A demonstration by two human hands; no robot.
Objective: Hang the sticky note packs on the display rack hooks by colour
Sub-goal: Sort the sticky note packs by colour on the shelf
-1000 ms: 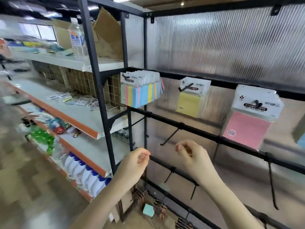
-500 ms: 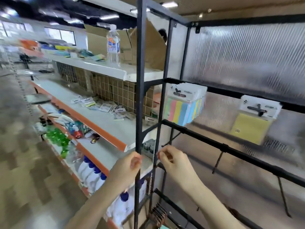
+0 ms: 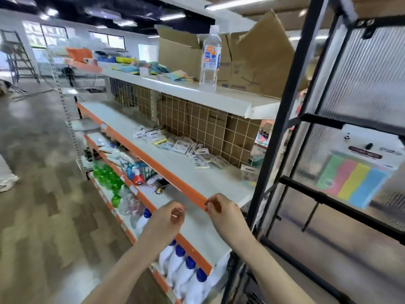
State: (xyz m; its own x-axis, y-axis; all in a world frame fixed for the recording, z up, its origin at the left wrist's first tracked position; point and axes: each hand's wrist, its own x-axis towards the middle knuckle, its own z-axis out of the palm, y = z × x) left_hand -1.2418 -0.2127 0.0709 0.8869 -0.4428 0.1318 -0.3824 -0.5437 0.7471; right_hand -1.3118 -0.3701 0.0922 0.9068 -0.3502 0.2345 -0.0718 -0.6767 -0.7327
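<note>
The black display rack (image 3: 276, 137) fills the right of the view. One multicolour sticky note pack (image 3: 354, 179) hangs on a hook on its upper bar, and a bare hook (image 3: 309, 216) hangs from the bar below. Several loose sticky note packs (image 3: 182, 148) lie on the white middle shelf (image 3: 197, 178) to the left of the rack. My left hand (image 3: 169, 218) and my right hand (image 3: 221, 212) hover side by side in front of that shelf's orange edge, fingers curled, with nothing visible in them.
On the top shelf stand a clear water bottle (image 3: 210, 60) and an open cardboard box (image 3: 252, 60), with more coloured packs (image 3: 175, 74) beside them. Green spray bottles (image 3: 107, 176) and white blue-capped bottles (image 3: 186, 273) fill the lower shelves. Open floor lies left.
The view has swung left from the rack towards the shelving; the yellow and pink hanging packs have left the frame. Both hands stay together, fingers curled, holding nothing.
</note>
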